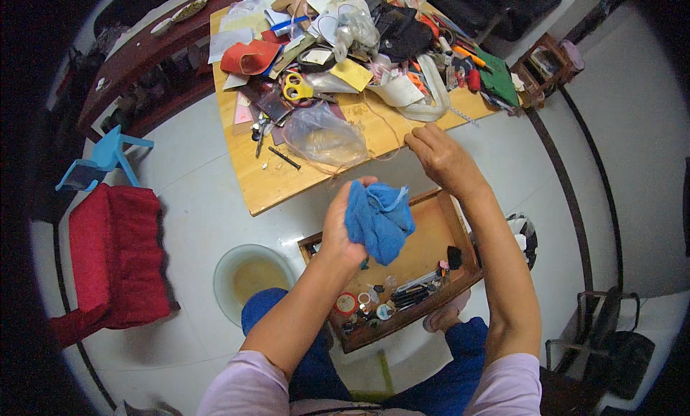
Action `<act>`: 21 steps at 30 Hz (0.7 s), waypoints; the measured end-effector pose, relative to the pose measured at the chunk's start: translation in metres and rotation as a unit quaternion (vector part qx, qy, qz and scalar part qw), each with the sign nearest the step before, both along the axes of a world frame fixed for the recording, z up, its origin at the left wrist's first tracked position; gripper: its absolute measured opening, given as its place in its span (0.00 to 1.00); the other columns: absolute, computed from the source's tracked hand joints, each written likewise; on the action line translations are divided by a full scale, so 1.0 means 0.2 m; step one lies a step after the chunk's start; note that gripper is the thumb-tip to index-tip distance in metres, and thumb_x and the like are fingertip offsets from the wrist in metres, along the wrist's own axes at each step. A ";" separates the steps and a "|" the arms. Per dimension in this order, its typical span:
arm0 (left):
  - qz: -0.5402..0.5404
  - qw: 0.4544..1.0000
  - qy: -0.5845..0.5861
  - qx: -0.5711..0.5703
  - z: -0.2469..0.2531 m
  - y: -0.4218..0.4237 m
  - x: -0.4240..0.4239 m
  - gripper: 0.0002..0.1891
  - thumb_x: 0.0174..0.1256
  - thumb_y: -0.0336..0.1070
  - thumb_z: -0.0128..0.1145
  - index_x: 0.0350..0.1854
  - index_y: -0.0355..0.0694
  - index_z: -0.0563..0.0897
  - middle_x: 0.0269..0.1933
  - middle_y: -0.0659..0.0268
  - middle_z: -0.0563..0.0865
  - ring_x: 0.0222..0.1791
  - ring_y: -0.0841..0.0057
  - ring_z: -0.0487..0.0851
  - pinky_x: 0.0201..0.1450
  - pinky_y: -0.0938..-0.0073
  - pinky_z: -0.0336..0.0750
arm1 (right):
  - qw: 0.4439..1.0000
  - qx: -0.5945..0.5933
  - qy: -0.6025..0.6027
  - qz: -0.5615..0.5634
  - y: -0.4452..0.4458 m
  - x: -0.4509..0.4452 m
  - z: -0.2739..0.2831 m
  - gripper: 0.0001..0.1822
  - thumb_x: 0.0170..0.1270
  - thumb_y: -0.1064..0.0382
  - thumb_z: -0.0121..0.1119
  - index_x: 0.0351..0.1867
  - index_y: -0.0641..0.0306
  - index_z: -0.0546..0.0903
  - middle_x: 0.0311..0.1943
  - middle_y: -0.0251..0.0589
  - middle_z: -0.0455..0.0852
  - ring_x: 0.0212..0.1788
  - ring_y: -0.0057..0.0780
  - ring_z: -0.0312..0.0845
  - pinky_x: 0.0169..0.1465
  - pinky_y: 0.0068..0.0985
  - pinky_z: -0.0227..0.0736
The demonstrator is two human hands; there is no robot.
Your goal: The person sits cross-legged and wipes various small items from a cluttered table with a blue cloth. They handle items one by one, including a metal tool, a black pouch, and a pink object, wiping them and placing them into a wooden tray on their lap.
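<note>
My left hand [339, 230] holds a crumpled blue cloth [380, 222] on its palm, above a wooden drawer [415, 243] on the floor. At the near edge of the wooden table [242, 187], the fingers of my right hand [439, 154] are pinched together on a thin pinkish cord [398, 129]. The fingertips partly hide where they meet the cord. Beside that cord lies a clear plastic bag [323, 133]. Yellow-handled scissors [299, 89] and a black screw-like rod [284, 158] are farther left on the tabletop.
Papers, bags, a red pouch [250, 56] and a green folder [493, 79] crowd the table. Tape rolls [346, 303] and pens [412, 295] lie in the drawer. A bucket of cloudy water [253, 278] stands left, near a red-covered seat [118, 257] and blue plastic chair [108, 154].
</note>
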State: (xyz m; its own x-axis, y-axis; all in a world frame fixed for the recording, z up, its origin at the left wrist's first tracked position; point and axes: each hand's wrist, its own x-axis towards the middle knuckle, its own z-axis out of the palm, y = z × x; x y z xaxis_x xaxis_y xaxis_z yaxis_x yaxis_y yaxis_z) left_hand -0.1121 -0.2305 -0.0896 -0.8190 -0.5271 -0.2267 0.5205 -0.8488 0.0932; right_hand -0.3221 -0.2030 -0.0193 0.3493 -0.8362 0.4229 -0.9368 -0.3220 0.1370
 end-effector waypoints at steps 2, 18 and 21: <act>0.002 1.000 -0.010 -0.029 0.00 -0.02 -0.03 0.17 0.70 0.47 0.47 0.46 0.38 0.77 0.42 0.59 0.83 0.43 0.65 0.81 0.54 0.58 0.75 | 1.000 -0.008 0.023 0.002 0.01 -0.04 0.00 0.09 0.49 0.70 0.53 0.34 0.66 0.74 0.33 0.42 0.76 0.41 0.38 0.75 0.43 0.31 0.74; -0.013 0.985 -0.145 -0.091 0.03 0.00 0.00 0.19 0.70 0.45 0.42 0.43 0.32 0.78 0.43 0.52 0.83 0.46 0.59 0.81 0.55 0.56 0.74 | 0.864 -0.091 -0.398 -0.295 0.63 0.37 -0.50 0.08 0.57 0.70 0.58 0.39 0.66 0.78 0.37 0.54 0.82 0.40 0.48 0.79 0.40 0.37 0.73; -0.007 0.975 -0.189 -0.119 0.06 0.05 0.00 0.18 0.70 0.46 0.43 0.43 0.34 0.78 0.43 0.54 0.83 0.48 0.60 0.80 0.56 0.55 0.74 | 0.792 0.033 -0.435 -0.427 0.99 0.58 -0.97 0.08 0.63 0.65 0.53 0.33 0.69 0.77 0.31 0.56 0.80 0.35 0.54 0.76 0.37 0.42 0.71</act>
State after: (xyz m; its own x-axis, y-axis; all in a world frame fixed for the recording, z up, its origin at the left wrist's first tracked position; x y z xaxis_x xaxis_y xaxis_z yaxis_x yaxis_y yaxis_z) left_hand -0.1114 -0.2213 -0.0770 -0.7075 -0.5916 -0.3866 0.4001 -0.7862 0.4710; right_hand -0.2061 -0.0049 -0.2123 -0.7549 -0.6409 0.1392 -0.5478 0.4993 -0.6713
